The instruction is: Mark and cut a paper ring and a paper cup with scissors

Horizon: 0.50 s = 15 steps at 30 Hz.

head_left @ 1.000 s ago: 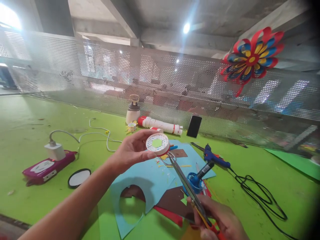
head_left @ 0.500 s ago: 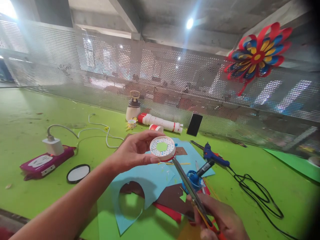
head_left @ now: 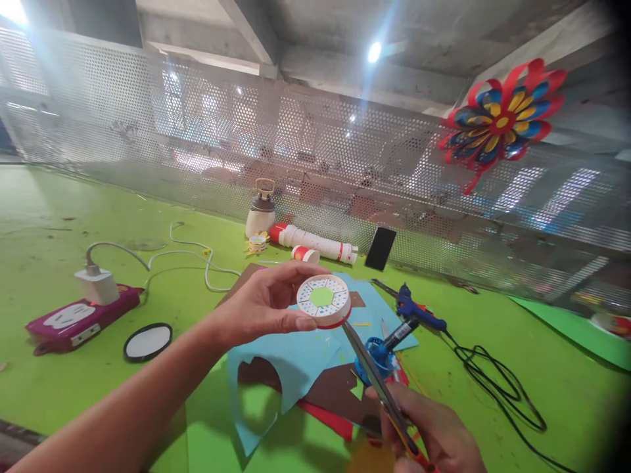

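My left hand [head_left: 269,302] holds a round paper cup base [head_left: 324,299] by its side, thumb in front and fingers behind. A green hexagon and blue-dotted sections decorate its face, and a red edge shows beneath. In my right hand [head_left: 426,420] is a pair of scissors [head_left: 377,381] with orange-red handles. Their blades point up and to the left, with the tips at the lower right edge of the cup base. Whether the tips touch the paper, I cannot tell. Below lie cut light blue paper [head_left: 305,364] and brown paper [head_left: 340,394].
A blue glue gun [head_left: 419,309] with a coiled black cord lies right, near a blue basket [head_left: 377,361] with a marker. Behind stand stacked paper cups [head_left: 315,242], a spray bottle [head_left: 261,213] and a phone [head_left: 380,248]. A purple power strip [head_left: 83,318] lies left.
The view has shifted slightly, so most table items sit a little further left. The cup base is slightly lower and further right in view, with the scissor tips still at its edge.
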Each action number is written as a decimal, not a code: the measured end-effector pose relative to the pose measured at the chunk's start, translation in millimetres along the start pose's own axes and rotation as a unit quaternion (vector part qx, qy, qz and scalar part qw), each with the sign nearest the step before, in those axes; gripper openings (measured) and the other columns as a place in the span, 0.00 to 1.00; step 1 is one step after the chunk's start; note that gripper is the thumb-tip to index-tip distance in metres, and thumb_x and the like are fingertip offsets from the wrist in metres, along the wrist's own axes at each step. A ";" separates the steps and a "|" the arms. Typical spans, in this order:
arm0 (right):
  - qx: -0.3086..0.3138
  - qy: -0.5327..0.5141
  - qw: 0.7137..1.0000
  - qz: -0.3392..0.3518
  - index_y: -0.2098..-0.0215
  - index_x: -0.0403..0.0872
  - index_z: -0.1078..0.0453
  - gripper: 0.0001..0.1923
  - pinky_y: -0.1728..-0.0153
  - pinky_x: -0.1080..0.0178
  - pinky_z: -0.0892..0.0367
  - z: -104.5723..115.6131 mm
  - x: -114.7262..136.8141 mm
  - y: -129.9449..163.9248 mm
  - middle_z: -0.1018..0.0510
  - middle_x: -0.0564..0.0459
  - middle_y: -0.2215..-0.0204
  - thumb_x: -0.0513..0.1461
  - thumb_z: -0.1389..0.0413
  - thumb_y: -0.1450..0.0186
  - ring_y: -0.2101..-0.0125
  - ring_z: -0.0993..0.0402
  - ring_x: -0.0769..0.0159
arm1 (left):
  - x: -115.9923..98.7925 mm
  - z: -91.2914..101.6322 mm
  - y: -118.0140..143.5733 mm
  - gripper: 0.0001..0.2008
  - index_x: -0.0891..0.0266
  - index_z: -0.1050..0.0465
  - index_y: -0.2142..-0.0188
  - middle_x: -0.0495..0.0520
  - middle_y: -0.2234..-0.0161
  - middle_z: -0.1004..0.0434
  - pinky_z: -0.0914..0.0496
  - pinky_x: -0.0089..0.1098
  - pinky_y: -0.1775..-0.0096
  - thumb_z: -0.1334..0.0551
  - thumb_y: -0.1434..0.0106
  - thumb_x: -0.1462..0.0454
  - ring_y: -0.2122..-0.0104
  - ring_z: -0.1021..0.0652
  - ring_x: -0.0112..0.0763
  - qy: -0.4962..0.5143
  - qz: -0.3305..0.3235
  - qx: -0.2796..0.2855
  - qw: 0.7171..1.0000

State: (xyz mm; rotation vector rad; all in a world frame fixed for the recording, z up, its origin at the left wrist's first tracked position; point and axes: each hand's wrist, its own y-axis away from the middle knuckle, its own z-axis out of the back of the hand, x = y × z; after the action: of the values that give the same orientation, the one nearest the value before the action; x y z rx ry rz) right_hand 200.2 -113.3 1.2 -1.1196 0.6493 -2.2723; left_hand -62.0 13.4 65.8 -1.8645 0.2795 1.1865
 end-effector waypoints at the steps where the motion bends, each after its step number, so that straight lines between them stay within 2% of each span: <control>1: -0.001 -0.001 1.000 0.004 0.48 0.57 0.27 0.25 0.77 0.70 0.33 0.3 -1.3 0.1 0.24 0.57 0.78 0.60 0.45 0.35 0.81 0.26 0.69 | -0.1 -0.3 0.4 0.26 0.60 0.23 0.47 0.59 0.53 0.18 0.26 0.35 0.52 0.25 0.46 0.64 0.52 0.20 0.41 -0.002 0.003 0.000 1.000; 9: 0.008 -0.041 0.999 -0.010 0.49 0.51 0.25 0.29 0.79 0.68 0.34 0.7 -14.5 7.4 0.25 0.55 0.79 0.61 0.45 0.36 0.82 0.28 0.67 | 1.5 -2.4 0.1 0.27 0.60 0.24 0.48 0.58 0.53 0.18 0.26 0.34 0.53 0.24 0.47 0.64 0.53 0.20 0.40 0.010 0.008 -0.002 1.000; 15: 0.017 -0.056 0.998 -0.018 0.47 0.53 0.25 0.30 0.79 0.69 0.35 1.0 -14.9 8.8 0.24 0.56 0.79 0.61 0.43 0.37 0.81 0.29 0.67 | 1.3 -2.1 -0.1 0.26 0.60 0.23 0.48 0.59 0.52 0.18 0.26 0.34 0.52 0.25 0.46 0.64 0.52 0.20 0.39 0.011 0.002 0.005 1.000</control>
State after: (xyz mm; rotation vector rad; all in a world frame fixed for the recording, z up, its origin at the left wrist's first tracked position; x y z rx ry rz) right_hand 210.9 -110.6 -12.1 -1.2415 0.5500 -2.2225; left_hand -60.0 12.2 65.2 -1.8704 0.3000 1.1672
